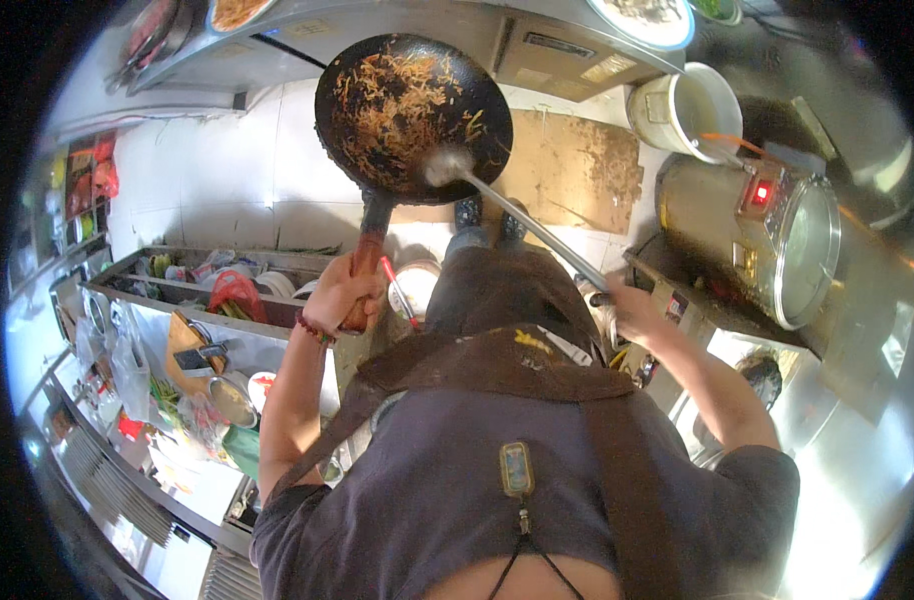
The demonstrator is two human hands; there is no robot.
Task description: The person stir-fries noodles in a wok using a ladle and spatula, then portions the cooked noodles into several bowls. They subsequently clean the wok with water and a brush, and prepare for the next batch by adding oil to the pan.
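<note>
My left hand (pixel 344 295) grips the wooden handle (pixel 368 259) of a black wok (pixel 344 142), which is held out in front of me above the floor. Shredded food (pixel 397 97) in orange-brown strips clings to the wok's inside. A long metal ladle (pixel 535 225) runs from my right hand (pixel 635 309), closed around the handle's near end. Its blurred bowl (pixel 448 166) lies over the lower right part of the wok; whether it touches the food I cannot tell.
A flattened cardboard sheet (pixel 565 169) lies on the tiled floor. To the right stand a white bucket (pixel 652 109) and a steel cylindrical pot (pixel 704 217) with a lit red indicator. A worktop on the left holds a cutting board (pixel 179 349) and a cleaver (pixel 201 358). Steel cabinets (pixel 457 37) line the far side.
</note>
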